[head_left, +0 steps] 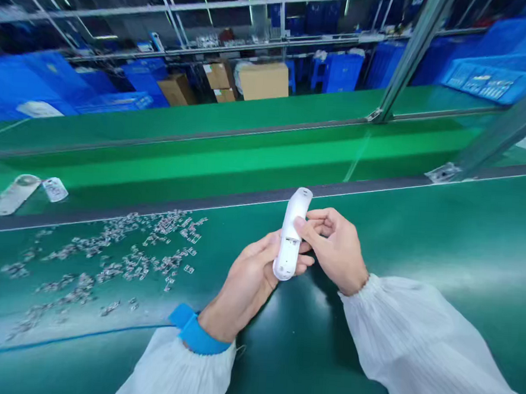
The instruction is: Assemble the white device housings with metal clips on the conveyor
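Observation:
A white, slightly curved plastic housing (293,231) is held over the green table, its lower part showing a recessed section with small holes. My left hand (253,274) wraps round its lower half from the left and beneath, fingertips showing on the right side. On the upper right, my right hand (335,246) presses its thumb on the housing's face, with the other fingers curled at its edge. Many small metal pieces (136,263) lie scattered on the table to the left of my hands.
A blue wrist strap (201,333) with a blue cord (71,338) runs left. Two white parts (16,195) (55,189) lie on the green conveyor (229,165) at left. Metal posts (407,57) stand at right. Beyond are blue crates (497,77) and cardboard boxes (264,81).

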`<move>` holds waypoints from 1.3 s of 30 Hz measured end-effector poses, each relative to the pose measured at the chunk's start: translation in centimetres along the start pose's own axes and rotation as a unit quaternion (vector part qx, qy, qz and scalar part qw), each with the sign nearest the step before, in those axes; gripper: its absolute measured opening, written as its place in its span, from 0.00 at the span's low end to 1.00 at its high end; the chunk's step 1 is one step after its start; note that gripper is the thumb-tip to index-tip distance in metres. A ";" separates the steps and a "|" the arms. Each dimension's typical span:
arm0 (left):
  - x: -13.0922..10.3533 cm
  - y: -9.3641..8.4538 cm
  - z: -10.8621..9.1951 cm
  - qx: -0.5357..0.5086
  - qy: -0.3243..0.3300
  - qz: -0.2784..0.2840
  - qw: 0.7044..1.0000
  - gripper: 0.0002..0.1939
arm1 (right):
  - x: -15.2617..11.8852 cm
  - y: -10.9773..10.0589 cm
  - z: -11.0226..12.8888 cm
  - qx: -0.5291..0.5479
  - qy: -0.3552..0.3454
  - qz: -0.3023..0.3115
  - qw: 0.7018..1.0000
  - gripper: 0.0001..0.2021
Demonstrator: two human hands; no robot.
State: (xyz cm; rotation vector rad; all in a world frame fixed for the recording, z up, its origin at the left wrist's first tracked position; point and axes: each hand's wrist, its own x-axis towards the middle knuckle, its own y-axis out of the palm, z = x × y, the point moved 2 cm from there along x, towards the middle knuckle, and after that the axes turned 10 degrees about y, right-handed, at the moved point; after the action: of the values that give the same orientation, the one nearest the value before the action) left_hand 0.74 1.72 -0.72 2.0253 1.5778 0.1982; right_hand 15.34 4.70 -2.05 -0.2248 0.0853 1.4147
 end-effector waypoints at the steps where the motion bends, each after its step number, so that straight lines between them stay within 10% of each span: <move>1: 0.0 -0.1 -0.1 0.023 0.026 -0.015 0.999 0.20 | 0.0 0.2 0.1 0.027 -0.012 0.024 0.999 0.21; 5: 0.1 -0.8 -0.2 0.258 0.145 -0.076 0.952 0.26 | 0.0 1.0 0.2 0.183 0.005 0.142 0.973 0.18; 12: -0.5 -0.1 0.3 0.649 0.354 -0.041 0.672 0.10 | -0.6 1.8 0.1 0.376 0.139 0.213 0.891 0.20; 23: -0.5 -0.8 0.9 0.681 0.369 -0.030 0.632 0.13 | -0.2 1.6 -0.3 0.410 0.153 0.266 0.859 0.21; 27: -0.7 -0.8 0.5 0.635 0.346 -0.053 0.689 0.14 | -0.2 1.7 -0.4 0.407 0.171 0.253 0.861 0.24; 31: -0.8 -1.1 -0.6 0.432 0.098 -0.075 0.894 0.30 | -0.8 2.2 -0.5 0.391 0.169 0.290 0.857 0.22; 33: -1.0 -0.8 -1.0 0.307 -0.010 -0.039 0.951 0.33 | -1.1 2.4 -0.7 0.380 0.162 0.305 0.858 0.18; 39: -0.7 -0.1 -0.9 0.246 0.001 -0.026 0.969 0.25 | -1.6 2.6 -0.9 0.317 0.124 0.277 0.899 0.16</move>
State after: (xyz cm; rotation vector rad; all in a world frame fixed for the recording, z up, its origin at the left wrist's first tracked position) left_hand 0.05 1.35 0.17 2.3393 1.8126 -0.2378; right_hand 12.58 3.30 -2.88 0.1826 0.8662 1.8319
